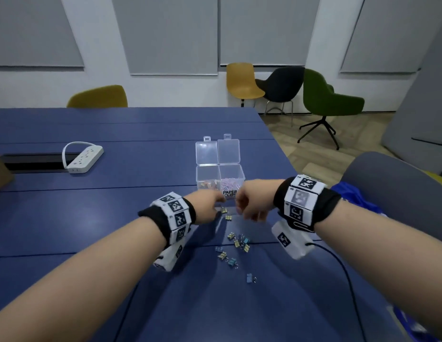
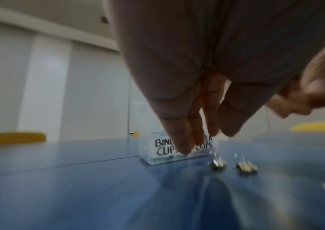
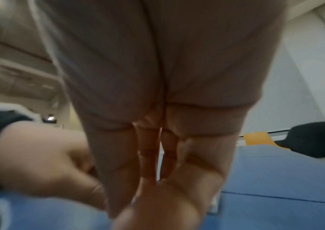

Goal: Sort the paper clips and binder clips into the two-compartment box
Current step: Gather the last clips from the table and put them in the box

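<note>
The clear two-compartment box [image 1: 220,167] stands open on the blue table, coloured binder clips in its left cell and pink paper clips [image 1: 230,184] in its right. In the left wrist view its label [image 2: 162,147] reads "BIN… CLIP". Two gold binder clips [image 1: 226,214] lie just in front of it, between my hands. More binder clips [image 1: 239,241] lie scattered nearer me. My left hand [image 1: 215,202] hovers by the box front with straight fingers [image 2: 183,140] pointing down and nothing seen in them. My right hand [image 1: 242,206] is close beside it; its grip is blurred.
A white power strip [image 1: 83,157] lies by a cable slot [image 1: 34,163] at the far left. The table's right edge runs close past the box. A grey chair [image 1: 392,178] with a blue bag [image 1: 350,193] stands at my right. A black cable [image 1: 343,272] trails from my right wrist.
</note>
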Demonstrator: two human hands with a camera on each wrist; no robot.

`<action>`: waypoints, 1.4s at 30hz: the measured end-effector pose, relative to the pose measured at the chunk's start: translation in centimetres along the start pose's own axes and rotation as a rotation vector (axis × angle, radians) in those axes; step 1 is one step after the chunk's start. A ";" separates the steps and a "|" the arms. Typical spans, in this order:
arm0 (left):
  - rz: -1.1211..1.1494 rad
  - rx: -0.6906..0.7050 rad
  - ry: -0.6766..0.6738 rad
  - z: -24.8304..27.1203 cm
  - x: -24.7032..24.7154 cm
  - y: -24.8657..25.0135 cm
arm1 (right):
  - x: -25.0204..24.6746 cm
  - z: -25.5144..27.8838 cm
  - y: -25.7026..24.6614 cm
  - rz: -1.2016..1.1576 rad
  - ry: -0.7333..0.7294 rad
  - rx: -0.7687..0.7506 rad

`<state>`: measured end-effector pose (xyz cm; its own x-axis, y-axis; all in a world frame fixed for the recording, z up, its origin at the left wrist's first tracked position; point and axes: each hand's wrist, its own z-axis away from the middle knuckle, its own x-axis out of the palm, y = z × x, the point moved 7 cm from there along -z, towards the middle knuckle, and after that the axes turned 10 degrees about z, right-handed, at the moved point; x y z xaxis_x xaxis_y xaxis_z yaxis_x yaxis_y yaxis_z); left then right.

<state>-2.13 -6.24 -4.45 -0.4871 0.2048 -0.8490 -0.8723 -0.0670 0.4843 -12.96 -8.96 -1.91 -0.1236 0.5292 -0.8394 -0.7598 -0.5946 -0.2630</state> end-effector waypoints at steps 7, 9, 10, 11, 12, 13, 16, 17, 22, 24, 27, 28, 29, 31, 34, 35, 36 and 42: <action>-0.207 -0.006 -0.116 0.2 3.5 2.0 | 6.7 0.7 -0.3 0.455 -0.010 -0.209; -0.170 0.013 -0.125 1.6 3.8 2.3 | 7.5 1.2 -0.5 0.425 0.034 -0.272; -0.149 0.024 -0.137 2.5 4.0 2.3 | 7.7 1.6 -0.6 0.418 0.058 -0.288; -0.131 0.031 -0.151 3.3 4.3 2.2 | 7.9 1.9 -0.6 0.421 0.079 -0.294; -0.115 0.033 -0.158 4.2 4.5 2.0 | 8.2 2.1 -0.5 0.433 0.100 -0.292; -0.101 0.035 -0.152 4.9 4.8 1.9 | 8.4 2.2 -0.4 0.448 0.121 -0.284; -0.120 0.012 -0.098 6.2 5.6 1.6 | 8.6 2.7 0.0 0.472 0.172 -0.227; -0.140 -0.023 -0.079 6.4 5.8 1.5 | 8.6 2.9 0.0 0.481 0.176 -0.210; -0.068 -0.147 -0.065 6.7 6.5 2.2 | 8.8 3.1 -0.4 0.501 0.201 -0.163; -0.033 -0.127 -0.091 6.8 6.8 3.1 | 8.5 3.1 -0.4 0.493 0.204 -0.146; 0.022 -0.114 -0.141 7.3 6.9 4.4 | 7.8 3.2 -0.1 0.468 0.211 -0.109; 0.018 -0.109 -0.140 7.3 7.0 4.8 | 7.5 3.0 0.3 0.451 0.222 -0.091; 0.002 -0.106 -0.123 7.3 7.2 5.2 | 7.1 2.9 0.7 0.426 0.237 -0.064; -0.062 -0.119 -0.066 7.2 7.6 5.6 | 6.1 2.6 1.7 0.361 0.272 -0.004; -0.113 -0.116 -0.030 6.4 8.4 5.3 | 4.3 2.0 2.7 0.265 0.344 0.046; -0.107 -0.104 -0.033 6.3 8.5 5.2 | 3.8 1.8 2.8 0.235 0.367 0.053; -0.106 -0.091 -0.036 6.2 8.6 5.1 | 3.5 1.5 2.7 0.213 0.380 0.055; -0.103 0.036 -0.028 6.3 8.1 4.0 | 3.1 -0.9 0.6 0.213 0.377 0.033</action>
<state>-9.30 1.27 -8.09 -0.3930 0.2363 -0.8887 -0.9154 -0.0090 0.4024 -13.21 -8.24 -5.08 -0.0429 0.1354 -0.9899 -0.7635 -0.6435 -0.0549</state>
